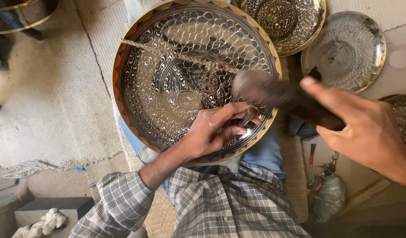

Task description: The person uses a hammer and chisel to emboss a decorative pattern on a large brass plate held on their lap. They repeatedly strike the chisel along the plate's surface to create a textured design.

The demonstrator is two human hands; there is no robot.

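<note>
Pinched tight in the left hand (211, 132), the small chisel (248, 116) sits tip-down near the rim of the big engraved tray (159, 79) on the person's lap, while the right hand (366, 128) clamps a blurry hammer (273, 94), so honestly a slightly off swing could smack those fingers or gouge the pattern.

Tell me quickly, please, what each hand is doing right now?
Left hand: closed on a small metal chisel, its tip on the engraved tray.
Right hand: closed on a blurred dark mallet.
</note>
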